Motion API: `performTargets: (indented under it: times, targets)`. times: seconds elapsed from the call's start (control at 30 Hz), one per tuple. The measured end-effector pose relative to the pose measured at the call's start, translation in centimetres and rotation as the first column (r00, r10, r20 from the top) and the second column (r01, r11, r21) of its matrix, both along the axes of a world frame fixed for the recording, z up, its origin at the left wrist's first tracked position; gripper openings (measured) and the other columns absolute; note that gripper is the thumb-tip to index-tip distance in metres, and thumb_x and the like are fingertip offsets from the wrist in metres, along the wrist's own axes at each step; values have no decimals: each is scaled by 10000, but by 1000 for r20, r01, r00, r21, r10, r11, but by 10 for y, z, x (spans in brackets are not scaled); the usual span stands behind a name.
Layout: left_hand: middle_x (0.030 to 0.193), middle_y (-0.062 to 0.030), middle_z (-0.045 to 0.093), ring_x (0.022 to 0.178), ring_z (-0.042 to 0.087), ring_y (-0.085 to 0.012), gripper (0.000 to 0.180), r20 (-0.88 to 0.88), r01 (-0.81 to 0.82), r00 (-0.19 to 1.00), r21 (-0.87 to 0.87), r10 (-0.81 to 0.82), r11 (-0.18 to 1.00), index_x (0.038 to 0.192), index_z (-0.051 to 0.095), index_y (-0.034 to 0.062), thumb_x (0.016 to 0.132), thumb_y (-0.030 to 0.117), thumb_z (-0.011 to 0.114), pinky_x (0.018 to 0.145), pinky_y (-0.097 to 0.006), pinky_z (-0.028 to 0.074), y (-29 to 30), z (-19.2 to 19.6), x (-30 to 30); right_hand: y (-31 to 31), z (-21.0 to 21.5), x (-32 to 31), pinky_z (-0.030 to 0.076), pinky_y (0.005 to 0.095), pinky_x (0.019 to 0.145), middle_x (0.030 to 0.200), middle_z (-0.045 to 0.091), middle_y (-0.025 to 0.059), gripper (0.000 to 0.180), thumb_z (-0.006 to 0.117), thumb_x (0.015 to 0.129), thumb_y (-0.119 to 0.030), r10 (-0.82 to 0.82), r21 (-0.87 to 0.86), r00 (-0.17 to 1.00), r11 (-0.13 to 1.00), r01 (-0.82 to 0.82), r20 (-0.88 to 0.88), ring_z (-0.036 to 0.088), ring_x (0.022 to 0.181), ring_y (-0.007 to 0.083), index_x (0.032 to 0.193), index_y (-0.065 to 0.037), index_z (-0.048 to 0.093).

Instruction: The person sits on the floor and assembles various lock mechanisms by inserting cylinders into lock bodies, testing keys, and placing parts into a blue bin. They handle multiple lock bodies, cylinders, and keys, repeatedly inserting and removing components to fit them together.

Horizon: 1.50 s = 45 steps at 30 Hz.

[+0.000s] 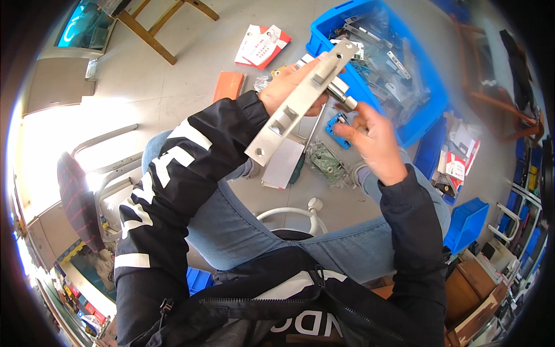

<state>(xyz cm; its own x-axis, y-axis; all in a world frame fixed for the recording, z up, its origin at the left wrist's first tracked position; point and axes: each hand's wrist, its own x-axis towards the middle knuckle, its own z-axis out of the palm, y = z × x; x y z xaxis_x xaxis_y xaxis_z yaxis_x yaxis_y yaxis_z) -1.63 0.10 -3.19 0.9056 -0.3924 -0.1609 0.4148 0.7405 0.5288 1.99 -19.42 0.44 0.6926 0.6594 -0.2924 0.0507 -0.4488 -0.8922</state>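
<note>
In the head view, the left hand (281, 88) was closed around the silvery metal lock with a long flat faceplate (302, 102), held up before the blue plastic bin (377, 104). The right hand (377, 144) was loosely curled, thumb apart from index, at the tip of the shiny metal cylinder (342, 96); contact was unclear. The step seemed to be handling that cylinder, calling for a steady left grip and fine right-finger control.
</note>
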Motion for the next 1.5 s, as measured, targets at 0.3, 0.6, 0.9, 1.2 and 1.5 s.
performTargets:
  times: [0.3, 0.6, 0.9, 1.2, 1.5]
  targets:
    - [652, -38, 423, 492, 372, -98, 435, 61, -85, 994, -35, 87, 996, 1122, 489, 39, 907, 402, 384, 387, -221, 273, 3, -1, 2, 0, -2, 2, 265, 158, 376, 580, 379, -20, 418, 397, 896, -439, 87, 235, 355, 885, 402, -931, 296, 436, 41, 765, -51, 478]
    - [832, -38, 481, 518, 422, -64, 450, 9, -27, 1000, 91, 27, 995, 1154, 434, 48, 877, 402, 446, 354, -177, 289, -4, -1, -3, 3, -3, 2, 172, 159, 345, 552, 320, -27, 523, 313, 883, -536, 107, 247, 480, 939, 239, -871, 205, 409, 32, 780, -45, 462]
    - [818, -40, 470, 541, 407, -76, 476, -4, -22, 1000, 124, 22, 992, 1181, 419, 30, 882, 401, 435, 372, -184, 309, -4, -1, -3, 3, 0, 1, 219, 189, 386, 543, 367, -49, 268, 566, 842, -274, -103, 168, 832, 959, 229, -545, 300, 430, 26, 747, -24, 547]
    - [752, -37, 480, 513, 398, -74, 473, -87, -48, 994, 181, 64, 982, 1167, 441, 28, 894, 413, 406, 365, -179, 299, -5, 6, -4, 2, -14, 4, 331, 236, 435, 594, 455, -39, 148, 640, 770, -117, 28, -6, 837, 1000, -30, 546, 448, 516, 77, 832, -34, 535]
    - [702, -22, 485, 492, 396, -58, 479, -101, -105, 983, 380, 154, 919, 1163, 480, 33, 893, 423, 409, 364, -182, 294, -13, 14, -6, -3, -1, 14, 352, 178, 507, 732, 547, 17, 147, 577, 823, -128, 123, 251, 560, 955, 158, -819, 465, 588, 52, 912, -22, 526]
